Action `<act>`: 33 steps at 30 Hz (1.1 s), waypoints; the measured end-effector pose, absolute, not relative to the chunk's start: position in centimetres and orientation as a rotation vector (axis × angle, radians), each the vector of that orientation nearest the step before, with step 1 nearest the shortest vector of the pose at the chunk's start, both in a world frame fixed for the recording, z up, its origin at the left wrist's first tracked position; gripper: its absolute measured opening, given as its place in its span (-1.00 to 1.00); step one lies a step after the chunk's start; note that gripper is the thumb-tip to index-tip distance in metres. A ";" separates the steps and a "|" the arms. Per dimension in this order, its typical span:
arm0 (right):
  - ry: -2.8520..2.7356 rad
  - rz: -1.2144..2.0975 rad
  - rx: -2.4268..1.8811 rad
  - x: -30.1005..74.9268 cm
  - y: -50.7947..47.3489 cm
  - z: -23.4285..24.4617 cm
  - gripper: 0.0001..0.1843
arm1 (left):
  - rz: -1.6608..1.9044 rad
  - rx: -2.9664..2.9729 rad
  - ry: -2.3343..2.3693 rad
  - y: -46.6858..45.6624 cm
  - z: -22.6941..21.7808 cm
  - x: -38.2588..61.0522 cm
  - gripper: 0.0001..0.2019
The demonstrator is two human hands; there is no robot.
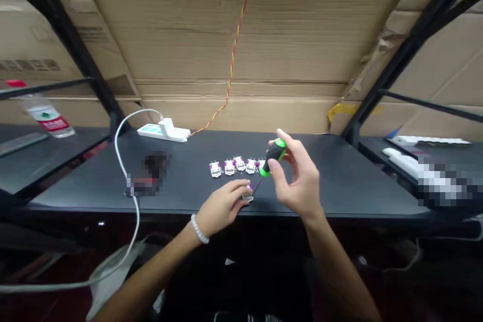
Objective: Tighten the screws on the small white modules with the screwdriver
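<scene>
My right hand (298,176) is closed around the black and green handle of a screwdriver (275,155), which is tilted. Its thin shaft slants down and left to a small white and purple block (248,196) near the table's front edge. Fingers of my left hand (224,206) pinch that block and cover part of it; whether the tip sits in a screw is too small to tell. Just beyond, several similar white and purple blocks (229,167) with short wires or pins stand in a loose row, the rightmost partly hidden behind the screwdriver.
On the dark table (196,196), a white power strip (151,131) with a plugged-in adapter stands at the back left. A white cable (119,148) loops down over the front edge. Black frame posts (392,70) rise at both sides; a bottle (49,115) lies beyond the left one.
</scene>
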State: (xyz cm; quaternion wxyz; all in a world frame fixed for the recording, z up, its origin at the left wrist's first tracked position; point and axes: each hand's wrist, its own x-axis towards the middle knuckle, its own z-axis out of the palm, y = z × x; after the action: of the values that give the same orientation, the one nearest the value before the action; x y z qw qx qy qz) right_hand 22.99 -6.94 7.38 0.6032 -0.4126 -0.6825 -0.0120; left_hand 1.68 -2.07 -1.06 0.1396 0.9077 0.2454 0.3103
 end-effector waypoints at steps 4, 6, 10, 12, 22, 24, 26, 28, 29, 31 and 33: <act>-1.552 -0.161 -0.914 22.3 -7.0 7.5 -0.38 | 0.899 2.627 0.700 -2.0 -1.1 1.7 -0.79; -1.513 -0.220 -0.902 22.1 -7.2 7.6 -0.41 | 0.908 2.625 0.700 -2.0 -1.1 1.7 -0.78; -1.558 -0.101 -0.889 22.2 -7.4 7.6 -0.41 | 0.913 2.620 0.692 -2.1 -1.0 1.7 -0.78; -1.605 0.026 -0.864 22.3 -7.5 7.6 -0.36 | 0.907 2.620 0.697 -2.1 -1.0 1.7 -0.79; -1.562 0.020 -0.947 22.9 -7.2 7.7 -0.43 | 0.891 2.627 0.702 -2.1 -0.9 1.6 -0.79; -1.569 0.102 -0.920 23.0 -7.3 7.6 -0.40 | 0.897 2.627 0.703 -2.1 -0.8 1.6 -0.79; -1.558 0.060 -0.939 23.1 -7.2 7.6 -0.42 | 0.893 2.627 0.697 -2.2 -0.8 1.6 -0.79; -1.536 -0.033 -0.983 23.0 -7.2 7.7 -0.45 | 0.890 2.626 0.699 -2.2 -0.8 1.6 -0.79; -1.526 -0.062 -0.996 23.0 -7.1 7.7 -0.45 | 0.889 2.627 0.696 -2.2 -0.8 1.6 -0.79; -1.521 -0.048 -0.989 23.0 -7.0 7.7 -0.43 | 0.893 2.620 0.704 -2.2 -0.7 1.6 -0.80; -1.528 0.022 -0.961 23.0 -6.9 7.5 -0.38 | 0.906 2.602 0.705 -2.2 -0.6 1.6 -0.80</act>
State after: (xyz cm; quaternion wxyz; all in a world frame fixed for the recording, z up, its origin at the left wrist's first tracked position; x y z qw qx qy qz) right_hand 23.05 -6.93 7.50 0.6194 -0.4180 -0.6645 0.0095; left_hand 1.60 -2.24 -0.60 0.1483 0.9048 0.2451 0.3149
